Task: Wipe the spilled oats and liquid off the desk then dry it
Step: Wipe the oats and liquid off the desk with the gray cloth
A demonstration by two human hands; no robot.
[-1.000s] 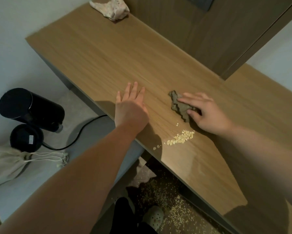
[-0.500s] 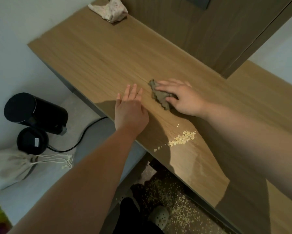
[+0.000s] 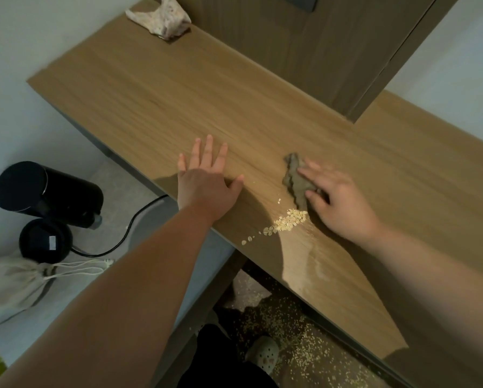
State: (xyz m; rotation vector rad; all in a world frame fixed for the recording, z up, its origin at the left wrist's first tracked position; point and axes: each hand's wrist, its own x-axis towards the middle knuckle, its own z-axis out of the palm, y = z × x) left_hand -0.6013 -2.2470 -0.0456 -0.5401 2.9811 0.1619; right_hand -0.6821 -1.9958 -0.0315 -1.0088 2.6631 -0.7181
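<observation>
Down low: scattered oats [image 3: 304, 348] under the table [image 3: 156, 88] edge.
Oat pile [image 3: 286, 221]: on the table, just nearer than the right fingers [image 3: 309, 172], beside the rag [image 3: 294, 182].
Right hand [image 3: 341, 203]: fingers laid mostly flat, pressing the rag, not gripping it.
Left hand [image 3: 204, 183]: flat on the table, fingers [image 3: 208, 149] straight and spread, holding nothing.
Far end: pale crumpled cloth [image 3: 162, 19], way past everyone's fingers.

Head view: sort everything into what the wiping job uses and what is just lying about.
Job: desk, spilled oats, grey rag under the right hand, left hand flat on the desk, pale cloth at the far corner (probably for drying).

Lying about: black kettle, round base, drawstring bag, floor oats.
</observation>
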